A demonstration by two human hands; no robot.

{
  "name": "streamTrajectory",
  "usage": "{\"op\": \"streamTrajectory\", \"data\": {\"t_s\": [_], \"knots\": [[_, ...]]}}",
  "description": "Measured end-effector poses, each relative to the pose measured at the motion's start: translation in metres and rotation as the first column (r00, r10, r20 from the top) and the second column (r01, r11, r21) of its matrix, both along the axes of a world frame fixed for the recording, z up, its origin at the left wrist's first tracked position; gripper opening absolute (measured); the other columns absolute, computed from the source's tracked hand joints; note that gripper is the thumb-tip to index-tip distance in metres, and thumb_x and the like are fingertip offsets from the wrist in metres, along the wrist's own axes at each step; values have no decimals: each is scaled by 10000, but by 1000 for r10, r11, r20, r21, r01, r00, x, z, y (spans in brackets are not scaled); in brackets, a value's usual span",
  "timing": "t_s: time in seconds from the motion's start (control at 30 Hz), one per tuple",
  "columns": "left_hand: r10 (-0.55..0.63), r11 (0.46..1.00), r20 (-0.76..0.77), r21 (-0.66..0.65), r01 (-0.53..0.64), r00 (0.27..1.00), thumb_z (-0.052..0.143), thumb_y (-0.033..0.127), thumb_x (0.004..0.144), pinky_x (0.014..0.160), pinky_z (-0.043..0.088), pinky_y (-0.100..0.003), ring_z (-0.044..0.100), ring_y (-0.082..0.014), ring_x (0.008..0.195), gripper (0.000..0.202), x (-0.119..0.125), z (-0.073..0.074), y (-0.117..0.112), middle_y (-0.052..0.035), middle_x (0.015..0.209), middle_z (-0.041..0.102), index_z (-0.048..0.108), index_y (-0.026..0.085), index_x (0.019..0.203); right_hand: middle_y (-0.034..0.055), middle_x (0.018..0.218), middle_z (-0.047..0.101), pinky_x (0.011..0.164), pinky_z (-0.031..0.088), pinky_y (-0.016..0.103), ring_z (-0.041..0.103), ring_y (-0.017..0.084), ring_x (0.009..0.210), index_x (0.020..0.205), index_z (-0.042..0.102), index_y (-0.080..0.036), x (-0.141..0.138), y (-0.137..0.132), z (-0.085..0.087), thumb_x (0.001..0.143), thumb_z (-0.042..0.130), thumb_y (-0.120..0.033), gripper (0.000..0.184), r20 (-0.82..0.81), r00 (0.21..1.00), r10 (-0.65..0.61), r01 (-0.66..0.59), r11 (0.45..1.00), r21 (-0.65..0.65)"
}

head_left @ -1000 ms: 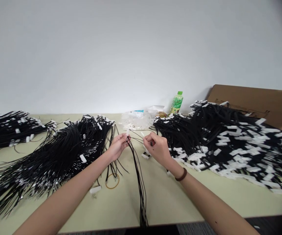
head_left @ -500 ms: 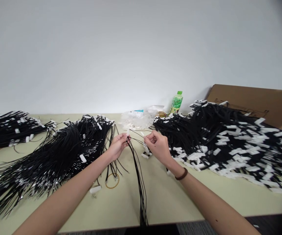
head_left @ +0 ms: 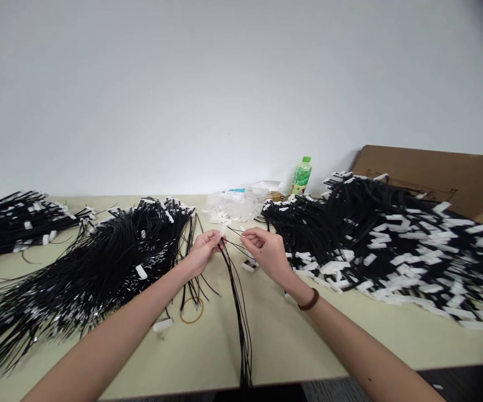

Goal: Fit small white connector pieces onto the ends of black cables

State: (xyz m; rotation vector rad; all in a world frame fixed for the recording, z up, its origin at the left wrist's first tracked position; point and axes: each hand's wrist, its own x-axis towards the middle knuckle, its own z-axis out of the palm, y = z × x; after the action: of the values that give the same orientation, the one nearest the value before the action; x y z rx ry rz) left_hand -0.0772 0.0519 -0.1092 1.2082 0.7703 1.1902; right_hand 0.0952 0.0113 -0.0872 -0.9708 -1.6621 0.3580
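Note:
My left hand [head_left: 204,251] is closed around the top of a small bundle of black wires [head_left: 239,312] and a white connector, above the middle of the table. The bundle hangs down over the table's near edge. My right hand [head_left: 266,251] is just to the right, its fingers pinched on the end of one thin black wire that runs across to my left hand. A brown band circles my right wrist.
Heaps of black wires with white connectors lie at the right [head_left: 392,240], left of centre [head_left: 99,268] and far left [head_left: 10,220]. A clear bag of white connectors [head_left: 235,205], a green bottle [head_left: 301,176], a cardboard box [head_left: 438,176] and a rubber band [head_left: 191,310] are on the table [head_left: 291,340].
My right hand has moved a little left, closer to my left hand, with the wire still pinched. My left hand has hardly moved.

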Motion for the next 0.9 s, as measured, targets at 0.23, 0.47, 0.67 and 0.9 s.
{"op": "streamTrajectory", "data": {"t_s": [0.23, 0.47, 0.67, 0.9], "knots": [[-36, 996, -155, 74, 48, 987, 615, 380, 730, 593, 344, -217, 474, -95, 593, 255, 3, 0, -3, -2, 639, 544, 591, 126, 734, 20, 640, 593, 547, 369, 235, 508, 124, 572, 725, 603, -153, 2, -4, -2, 817, 536, -197, 121, 339, 917, -211, 131, 961, 243], [-54, 994, -156, 89, 69, 986, 593, 375, 748, 611, 346, -223, 474, -97, 605, 246, 2, -1, -3, -7, 666, 546, 585, 129, 746, 21, 645, 580, 607, 349, 254, 492, 147, 635, 702, 574, -166, 2, -2, -5, 847, 489, -190, 171, 464, 830, -309, 177, 935, 306], [-71, 993, -165, 83, 86, 984, 603, 384, 737, 598, 337, -222, 465, -98, 599, 255, 3, 2, -5, -5, 648, 535, 584, 130, 715, 15, 638, 566, 614, 340, 247, 475, 141, 632, 682, 552, -169, 2, -3, -5, 857, 470, -193, 195, 481, 826, -294, 170, 944, 284], [-78, 991, -180, 91, 95, 981, 607, 394, 729, 601, 334, -228, 461, -102, 596, 267, 3, 1, -4, -2, 634, 531, 578, 131, 699, 18, 639, 541, 606, 332, 261, 447, 152, 657, 672, 551, -169, 2, -5, -1, 868, 452, -190, 221, 543, 751, -375, 171, 905, 390]]}}
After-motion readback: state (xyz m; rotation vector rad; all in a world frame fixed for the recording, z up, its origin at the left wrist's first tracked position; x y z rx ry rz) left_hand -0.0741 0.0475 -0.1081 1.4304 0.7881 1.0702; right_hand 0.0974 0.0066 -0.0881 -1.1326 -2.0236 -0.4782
